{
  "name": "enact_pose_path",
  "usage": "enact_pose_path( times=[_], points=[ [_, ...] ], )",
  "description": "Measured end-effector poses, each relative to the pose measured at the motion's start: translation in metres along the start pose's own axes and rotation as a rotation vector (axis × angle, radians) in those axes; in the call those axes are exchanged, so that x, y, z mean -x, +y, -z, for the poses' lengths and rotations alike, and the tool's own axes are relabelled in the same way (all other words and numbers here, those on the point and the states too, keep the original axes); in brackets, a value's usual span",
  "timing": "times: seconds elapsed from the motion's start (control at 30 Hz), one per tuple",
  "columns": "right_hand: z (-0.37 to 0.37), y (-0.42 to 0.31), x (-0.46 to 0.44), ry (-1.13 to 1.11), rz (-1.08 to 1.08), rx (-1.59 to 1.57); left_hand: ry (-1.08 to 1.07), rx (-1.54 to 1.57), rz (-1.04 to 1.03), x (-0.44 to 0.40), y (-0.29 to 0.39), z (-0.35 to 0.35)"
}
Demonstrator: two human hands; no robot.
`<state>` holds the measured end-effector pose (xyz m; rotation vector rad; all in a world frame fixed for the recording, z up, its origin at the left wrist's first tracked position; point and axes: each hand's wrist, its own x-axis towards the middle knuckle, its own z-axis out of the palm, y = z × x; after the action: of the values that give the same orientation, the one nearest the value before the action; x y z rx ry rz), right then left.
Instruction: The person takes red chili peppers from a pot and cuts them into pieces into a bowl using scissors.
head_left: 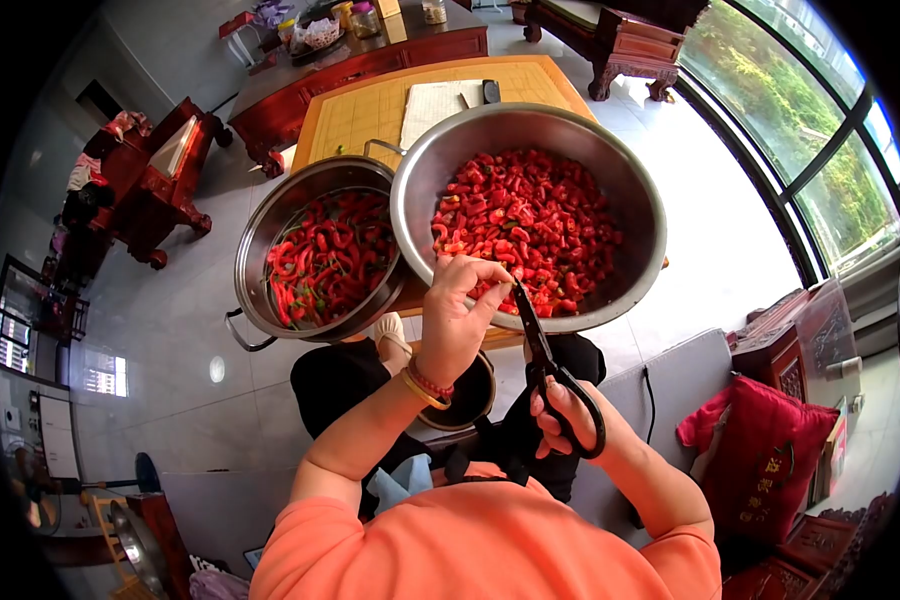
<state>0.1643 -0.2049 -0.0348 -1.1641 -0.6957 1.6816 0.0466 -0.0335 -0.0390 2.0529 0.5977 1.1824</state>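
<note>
Snipping in hand, by the look of it: left hand (455, 310) pinched narrow on a small piece (too tiny to name) beside the tip of the black scissors (536, 340), right hand (570, 408) curled round the handles. Cut peppers (530, 220) in the basin (420, 195), worktop's (355, 115) near edge; a clean snip calls for clear fingertips.
</note>
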Motion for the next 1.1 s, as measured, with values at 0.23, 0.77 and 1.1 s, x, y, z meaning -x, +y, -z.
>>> enact_pose_path(
  times=[0.23,0.77,1.1],
  points=[
    [0.003,-0.003,-0.002,-0.064,-0.043,-0.072,-0.064,-0.043,-0.124,-0.004,0.000,0.009],
    [0.008,-0.025,0.002,0.027,-0.126,0.342,-0.308,-0.235,-0.710,-0.021,-0.009,0.039],
    [0.020,-0.009,-0.004,0.097,-0.017,0.038,-0.206,-0.153,-0.356,0.032,-0.022,0.051]
  ],
)
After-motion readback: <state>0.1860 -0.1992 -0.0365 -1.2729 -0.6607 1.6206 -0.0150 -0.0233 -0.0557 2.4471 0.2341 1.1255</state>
